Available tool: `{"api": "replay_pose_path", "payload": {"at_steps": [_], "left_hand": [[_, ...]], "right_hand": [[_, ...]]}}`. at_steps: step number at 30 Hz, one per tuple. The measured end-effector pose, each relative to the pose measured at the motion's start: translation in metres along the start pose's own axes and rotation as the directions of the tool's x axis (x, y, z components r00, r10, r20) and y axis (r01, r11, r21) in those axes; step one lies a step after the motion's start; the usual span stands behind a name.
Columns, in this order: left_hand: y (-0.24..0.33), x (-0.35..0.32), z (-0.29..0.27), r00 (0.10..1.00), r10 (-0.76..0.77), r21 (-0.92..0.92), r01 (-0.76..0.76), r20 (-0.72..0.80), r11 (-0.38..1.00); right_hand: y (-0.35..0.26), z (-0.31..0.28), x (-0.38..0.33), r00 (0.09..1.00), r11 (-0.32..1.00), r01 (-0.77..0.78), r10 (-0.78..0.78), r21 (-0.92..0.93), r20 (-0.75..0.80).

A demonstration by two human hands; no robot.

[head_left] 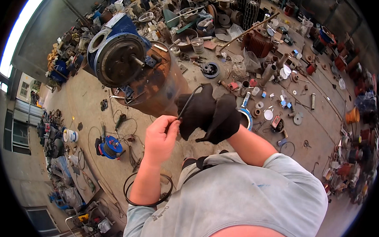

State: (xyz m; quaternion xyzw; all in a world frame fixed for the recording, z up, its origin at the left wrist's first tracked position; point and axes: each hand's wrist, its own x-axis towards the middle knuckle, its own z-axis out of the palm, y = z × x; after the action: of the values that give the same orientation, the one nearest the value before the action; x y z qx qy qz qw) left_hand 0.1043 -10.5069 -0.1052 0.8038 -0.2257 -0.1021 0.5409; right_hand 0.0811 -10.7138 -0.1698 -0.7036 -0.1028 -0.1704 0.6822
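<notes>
- A thin black flexible ring [144, 204] hangs around the left forearm near the elbow. It is best held clear of the sleeve, so that it cannot snag; whether it joins the strand at the fingers I cannot tell.
- The bare left hand [160, 132] has its grip together, thumb and forefinger clamped on the end of a slim black bendable strand [189, 101]. A light, steady pinch should hold it without kinking.
- That strand runs up from the fingertips in a curve against a loose black fabric covering [197, 112]. Letting it follow its own bend, untwisted, would handle best.
- The right hand [221, 121] is hidden inside this fabric, so I cannot tell whether its grip is apart or together. Even, gentle pressure seems wise, with the loose flaps folded away from the strand.
- Just beyond stands a rusty brown metal drum [167, 83]; its rough surface is worth avoiding with the strand.
- On the drum rests a blue round metal housing [116, 64] with a dark face and protruding shaft.
</notes>
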Motion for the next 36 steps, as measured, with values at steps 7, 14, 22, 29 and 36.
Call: {"api": "replay_pose_path", "payload": {"at_steps": [7, 14, 22, 29, 36], "left_hand": [[0.02, 0.0, 0.007, 0.884, 0.46, 0.662, -0.393, 0.082, 0.638], [0.017, -0.021, -0.024, 0.933, 0.35, 0.524, -0.339, 0.082, 0.781], [-0.004, -0.008, -0.031, 0.926, 0.37, 0.419, -0.368, 0.08, 0.83], [-0.006, -0.007, -0.028, 0.935, 0.355, 0.3, -0.344, 0.018, 0.89], [-0.018, -0.012, -0.033, 0.982, 0.171, 0.072, -0.166, -0.079, 0.984]], "right_hand": [[-0.03, 0.027, 0.002, 0.96, 0.668, 0.274, -0.233, -0.692, 0.156], [-0.013, -0.048, 0.053, 0.992, 0.616, -0.002, -0.097, -0.788, -0.079], [-0.015, -0.046, 0.058, 0.993, 0.982, -0.11, 0.117, 0.155, -0.034], [-0.005, -0.04, 0.047, 0.934, 0.435, -0.357, 0.17, 0.827, 0.314], [-0.014, -0.031, 0.036, 0.912, 0.521, -0.371, 0.361, 0.768, 0.195]]}}
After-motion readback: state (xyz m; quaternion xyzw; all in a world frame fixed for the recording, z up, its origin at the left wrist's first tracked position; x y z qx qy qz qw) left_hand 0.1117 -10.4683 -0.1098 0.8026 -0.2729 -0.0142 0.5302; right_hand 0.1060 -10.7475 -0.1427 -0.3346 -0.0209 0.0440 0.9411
